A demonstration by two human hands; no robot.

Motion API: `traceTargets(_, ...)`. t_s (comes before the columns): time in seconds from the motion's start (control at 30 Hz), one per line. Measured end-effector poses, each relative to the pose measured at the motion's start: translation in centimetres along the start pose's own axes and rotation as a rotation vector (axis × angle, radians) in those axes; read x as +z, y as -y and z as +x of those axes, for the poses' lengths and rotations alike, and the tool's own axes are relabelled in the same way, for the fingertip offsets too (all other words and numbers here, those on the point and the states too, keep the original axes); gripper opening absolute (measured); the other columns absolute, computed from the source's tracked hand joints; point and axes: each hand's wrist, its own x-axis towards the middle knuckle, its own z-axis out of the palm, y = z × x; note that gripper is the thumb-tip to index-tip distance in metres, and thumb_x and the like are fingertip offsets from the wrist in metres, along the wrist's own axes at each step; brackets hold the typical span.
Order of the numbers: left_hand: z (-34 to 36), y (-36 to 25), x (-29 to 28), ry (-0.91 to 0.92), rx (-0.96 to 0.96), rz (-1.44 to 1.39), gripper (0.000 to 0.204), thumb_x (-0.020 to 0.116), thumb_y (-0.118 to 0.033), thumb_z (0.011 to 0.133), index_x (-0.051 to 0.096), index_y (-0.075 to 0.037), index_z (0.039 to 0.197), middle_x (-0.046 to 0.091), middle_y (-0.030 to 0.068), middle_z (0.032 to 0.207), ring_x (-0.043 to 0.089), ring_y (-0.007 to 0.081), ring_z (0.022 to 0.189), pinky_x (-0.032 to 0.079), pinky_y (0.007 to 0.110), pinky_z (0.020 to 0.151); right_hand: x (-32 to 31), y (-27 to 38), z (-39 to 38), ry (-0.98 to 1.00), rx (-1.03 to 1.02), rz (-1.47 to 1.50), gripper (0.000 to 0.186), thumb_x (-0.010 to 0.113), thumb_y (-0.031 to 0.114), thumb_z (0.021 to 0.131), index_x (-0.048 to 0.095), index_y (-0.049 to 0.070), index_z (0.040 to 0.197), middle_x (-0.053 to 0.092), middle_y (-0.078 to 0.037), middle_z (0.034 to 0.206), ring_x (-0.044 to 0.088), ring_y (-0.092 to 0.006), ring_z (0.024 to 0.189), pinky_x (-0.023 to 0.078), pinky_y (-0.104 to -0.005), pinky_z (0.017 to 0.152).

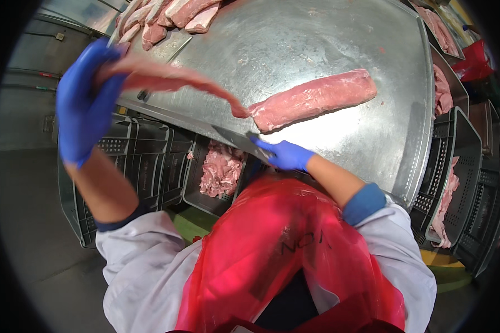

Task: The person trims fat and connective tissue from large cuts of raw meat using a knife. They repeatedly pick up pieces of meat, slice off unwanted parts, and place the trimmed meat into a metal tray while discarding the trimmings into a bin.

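Observation:
My blue-gloved left hand (89,102) is raised at the left, closed on one end of a long, thin strip of pink meat (172,77). The strip stretches right and down to the left end of a pink loin (314,100) lying on the steel table (383,144). My blue-gloved right hand (286,154) grips a knife (233,136) at the table's near edge, its wide blade pointing left, just below where strip and loin meet; whether it touches either I cannot tell. Another long metal tool (178,51) lies at the back left, partly behind the strip.
Pale-rinded meat pieces (166,14) are piled at the back left. Below the near edge, a crate (191,200) holds trimmings, beside another dark crate (122,183). Along the right stand metal trays (455,86) and crates (466,194) with meat. A railed wall (33,77) is at the left.

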Motion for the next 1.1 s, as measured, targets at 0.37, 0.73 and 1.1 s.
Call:
traceTargets(0.37, -27.4, 7.7, 12.0, 0.291, -0.797, 0.167, 0.018, 0.070, -0.013, 0.087, 0.062, -0.001, 0.098, 0.067, 0.0195, 0.087, 0.068, 0.0368, 0.081, 0.053, 0.041, 0.069, -17.2, -9.8, -5.6, -0.618, 0.256, 0.252, 0.080, 0.057, 0.011, 0.090, 0.026, 0.035, 0.160, 0.069, -0.017, 0.091, 0.067, -0.0211, 0.075, 0.056, -0.0336, 0.072)
traceTargets(0.73, -12.1, 0.0, 48.4, -0.577, -1.674, -1.419, 0.022, 0.057, -0.019, 0.102, 0.055, -0.007, 0.084, 0.055, 0.0015, 0.069, 0.051, 0.0131, 0.054, 0.042, 0.028, 0.050, -17.1, -13.9, -1.0, -0.700, 0.295, 0.225, 0.084, 0.057, 0.012, 0.088, 0.021, 0.035, 0.160, 0.066, -0.029, 0.125, 0.072, -0.0339, 0.091, 0.055, -0.0402, 0.086)
traceTargets(1.1, -11.2, 3.7, 48.3, -0.488, -1.443, -1.420, 0.010, 0.063, -0.006, 0.094, 0.059, -0.002, 0.086, 0.059, 0.0059, 0.072, 0.054, 0.0123, 0.056, 0.044, 0.027, 0.050, -13.0, -8.1, -1.8, -0.732, 0.144, -0.227, 0.074, 0.057, 0.019, 0.093, 0.026, 0.034, 0.159, 0.070, -0.025, 0.089, 0.070, -0.0426, 0.080, 0.054, -0.0462, 0.071)
